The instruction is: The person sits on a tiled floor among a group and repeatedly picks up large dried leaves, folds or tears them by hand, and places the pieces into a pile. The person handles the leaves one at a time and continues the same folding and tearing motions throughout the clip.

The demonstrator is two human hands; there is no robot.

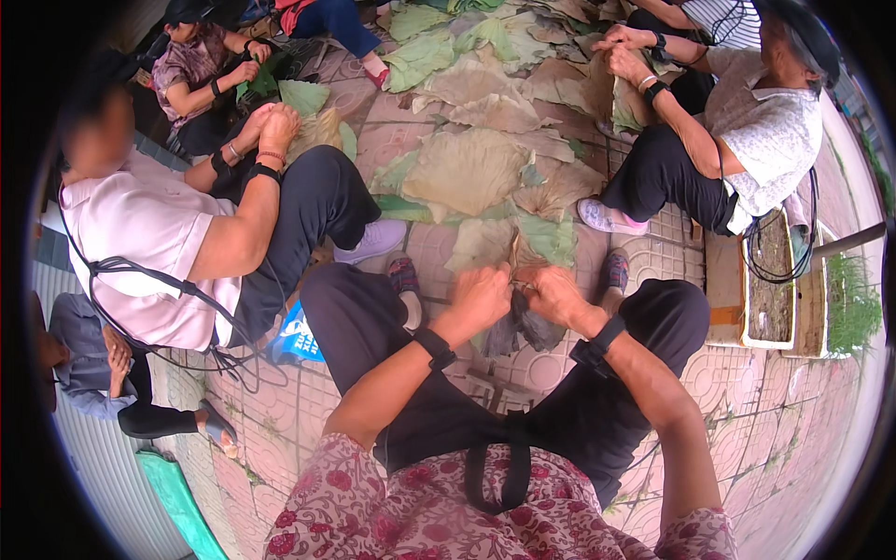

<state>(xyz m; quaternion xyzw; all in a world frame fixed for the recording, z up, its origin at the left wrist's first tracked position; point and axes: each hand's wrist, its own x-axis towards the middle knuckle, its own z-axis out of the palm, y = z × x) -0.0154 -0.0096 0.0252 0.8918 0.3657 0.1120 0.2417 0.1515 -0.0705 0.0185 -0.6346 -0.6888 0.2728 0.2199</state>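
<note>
The left hand (pixel 481 303) and the right hand (pixel 554 299) sit side by side, fingers closed on a crumpled dark leaf (pixel 538 332) that hangs at their six o'clock. From the hands, spread dry leaves (pixel 495 114) lie at twelve o'clock, a white-edged planter (pixel 772 280) at three and a blue bag (pixel 301 336) between eight and nine

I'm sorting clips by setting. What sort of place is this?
Probably an outdoor paved yard or sidewalk: patterned paving underfoot, large leaves spread across it, and green plants toward the right edge.
</note>
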